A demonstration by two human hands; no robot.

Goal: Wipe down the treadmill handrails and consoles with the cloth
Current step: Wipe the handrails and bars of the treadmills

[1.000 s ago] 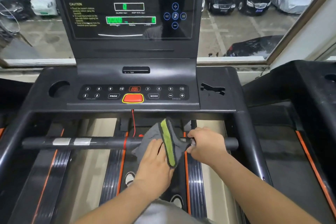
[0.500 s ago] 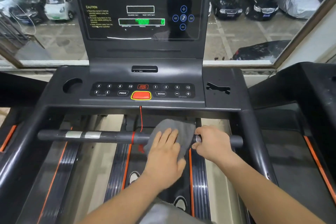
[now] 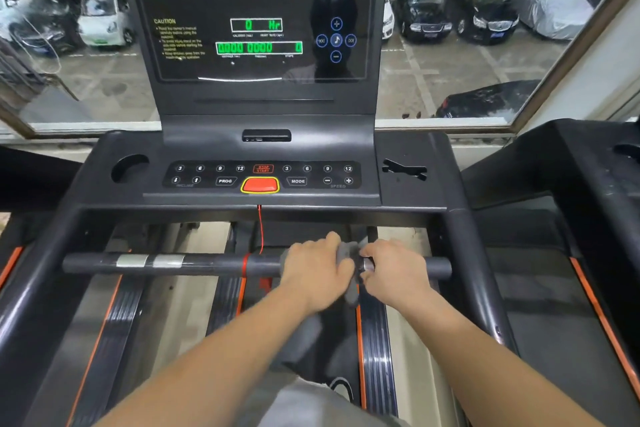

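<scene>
As seen from the head view, handrail (image 3: 207, 263) runs left-right across the treadmill, near side of the console (image 3: 263, 180). Cloth (image 3: 350, 250) sits right of its centre, draped over the rail, tail hanging down. Left hand (image 3: 317, 270) curls over the cloth, gripping it against the rail. Right hand (image 3: 394, 270) just beside it, fingers wrapped round the rail, touching the cloth edge.

With fingers (image 3: 332, 240) curled, left hand (image 3: 317, 269) and right hand (image 3: 394, 267) lie close together.
</scene>
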